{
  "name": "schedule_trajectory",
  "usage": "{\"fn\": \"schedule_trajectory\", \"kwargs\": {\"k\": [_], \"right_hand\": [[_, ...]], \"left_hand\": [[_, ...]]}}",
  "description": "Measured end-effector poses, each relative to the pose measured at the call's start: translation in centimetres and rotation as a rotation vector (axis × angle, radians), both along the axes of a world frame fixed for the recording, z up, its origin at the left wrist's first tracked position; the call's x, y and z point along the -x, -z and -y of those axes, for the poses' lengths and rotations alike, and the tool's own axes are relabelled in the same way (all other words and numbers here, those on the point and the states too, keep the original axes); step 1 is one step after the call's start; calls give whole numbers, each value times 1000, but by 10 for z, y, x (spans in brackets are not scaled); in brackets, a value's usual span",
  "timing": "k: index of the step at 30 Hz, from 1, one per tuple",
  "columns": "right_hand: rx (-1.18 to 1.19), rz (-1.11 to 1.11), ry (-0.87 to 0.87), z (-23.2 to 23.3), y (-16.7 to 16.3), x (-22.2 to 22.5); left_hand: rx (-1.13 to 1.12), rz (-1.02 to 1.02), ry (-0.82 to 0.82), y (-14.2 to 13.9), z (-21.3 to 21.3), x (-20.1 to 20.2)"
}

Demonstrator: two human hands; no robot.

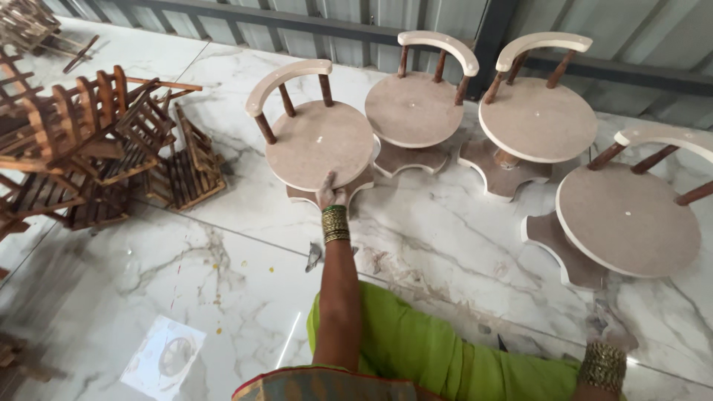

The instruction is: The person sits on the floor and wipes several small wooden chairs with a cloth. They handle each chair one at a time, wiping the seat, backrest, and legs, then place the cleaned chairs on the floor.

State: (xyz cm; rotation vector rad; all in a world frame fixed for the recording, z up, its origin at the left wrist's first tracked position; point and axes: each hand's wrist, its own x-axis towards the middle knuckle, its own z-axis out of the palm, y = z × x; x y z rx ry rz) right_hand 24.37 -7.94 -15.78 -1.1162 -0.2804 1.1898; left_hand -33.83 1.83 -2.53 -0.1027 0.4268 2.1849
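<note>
Gripping one of four round stools (319,145), left hand (329,194)

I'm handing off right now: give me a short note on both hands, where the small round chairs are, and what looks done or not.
Left hand: arm stretched forward, gripping the front edge of the nearest chair's round seat.
Right hand: low at the right, near the floor, blurred; whether it holds anything cannot be told.
Chairs: four small round chairs stand upright in a loose row on the marble floor, each with a curved pale backrest and a base. The far-right chair sits closest to the right hand.
Wooden racks lie piled at the left.
Done or left: all four look assembled; none has been lifted off the floor.
</note>
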Motion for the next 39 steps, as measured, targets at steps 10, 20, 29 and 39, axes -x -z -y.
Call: {"fn": "schedule_trajectory", "kwargs": {"k": [10, 20, 29, 39], "right_hand": [[-106, 37, 16, 58, -32, 5], [-247, 161, 94, 101, -64, 14], [-268, 278, 193, 116, -61, 14], [-148, 169, 187, 109, -57, 13]], "left_hand": [[149, -209, 177, 32, 105, -96], [-89, -201, 787, 65, 180, -216], [14, -160, 1166, 103, 175, -269], [-72, -430, 828, 122, 147, -229]]}}
